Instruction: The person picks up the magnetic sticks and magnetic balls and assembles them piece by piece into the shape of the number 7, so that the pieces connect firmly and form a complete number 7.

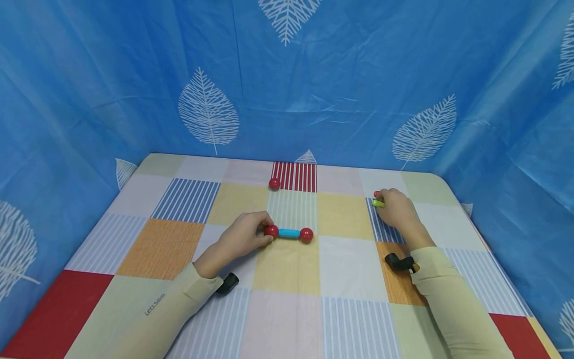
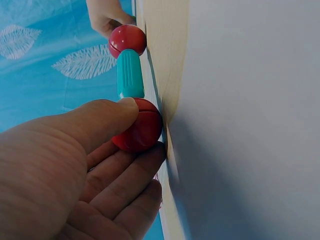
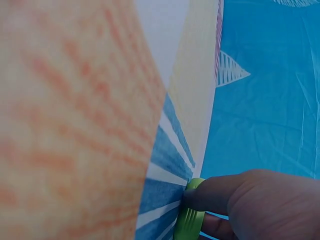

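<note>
My left hand [image 1: 244,233] pinches a red ball [image 2: 142,127] between thumb and fingers. That ball sits at one end of a blue ribbed rod [image 1: 289,233], and a second red ball [image 1: 306,235] caps the other end, so the piece looks like a dumbbell lying over the cloth. At the right of the table, my right hand [image 1: 398,212] holds a short green ribbed rod [image 3: 190,215] between thumb and fingers. Just beyond those fingers a small red ball [image 1: 376,194] shows, partly hidden by the hand.
Another red ball [image 1: 274,184] lies near the table's back edge. A patchwork cloth [image 1: 287,319] covers the table, and a blue curtain [image 1: 336,89] with white leaves stands behind and on both sides. Black wrist straps [image 1: 399,263] stick out below the cuffs.
</note>
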The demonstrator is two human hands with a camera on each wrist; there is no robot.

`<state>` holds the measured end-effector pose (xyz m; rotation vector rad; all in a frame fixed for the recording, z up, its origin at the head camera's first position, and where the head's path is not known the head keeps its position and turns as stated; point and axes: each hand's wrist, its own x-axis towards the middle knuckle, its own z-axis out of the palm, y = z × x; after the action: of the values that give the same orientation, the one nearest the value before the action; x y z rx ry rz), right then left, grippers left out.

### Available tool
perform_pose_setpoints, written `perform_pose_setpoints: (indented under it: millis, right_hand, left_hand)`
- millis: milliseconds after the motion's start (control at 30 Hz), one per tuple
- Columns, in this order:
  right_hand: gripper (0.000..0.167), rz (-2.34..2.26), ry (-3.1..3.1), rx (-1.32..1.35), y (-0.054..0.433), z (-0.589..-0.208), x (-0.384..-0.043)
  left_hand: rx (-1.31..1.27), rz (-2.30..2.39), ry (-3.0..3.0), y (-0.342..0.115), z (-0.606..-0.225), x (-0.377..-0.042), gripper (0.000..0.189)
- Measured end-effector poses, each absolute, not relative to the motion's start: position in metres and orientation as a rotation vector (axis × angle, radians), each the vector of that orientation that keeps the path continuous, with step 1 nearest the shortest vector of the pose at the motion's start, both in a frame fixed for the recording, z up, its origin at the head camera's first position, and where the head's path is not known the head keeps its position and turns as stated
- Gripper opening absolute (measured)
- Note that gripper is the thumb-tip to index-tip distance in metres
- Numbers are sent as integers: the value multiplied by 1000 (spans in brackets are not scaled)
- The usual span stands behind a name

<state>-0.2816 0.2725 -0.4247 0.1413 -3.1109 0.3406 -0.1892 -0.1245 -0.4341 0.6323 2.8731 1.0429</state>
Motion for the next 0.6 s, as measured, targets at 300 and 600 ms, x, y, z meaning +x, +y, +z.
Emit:
perform_pose_setpoints:
  millis: [300, 600]
  right_hand:
    - [30, 371, -3137, 201, 273, -425, -276]
    - [22, 346, -3119, 315, 272, -423, -268]
  left_hand:
    - [642, 1034, 2876, -125, -433, -189, 22]
    - [639, 1034, 2875, -124, -432, -188, 22]
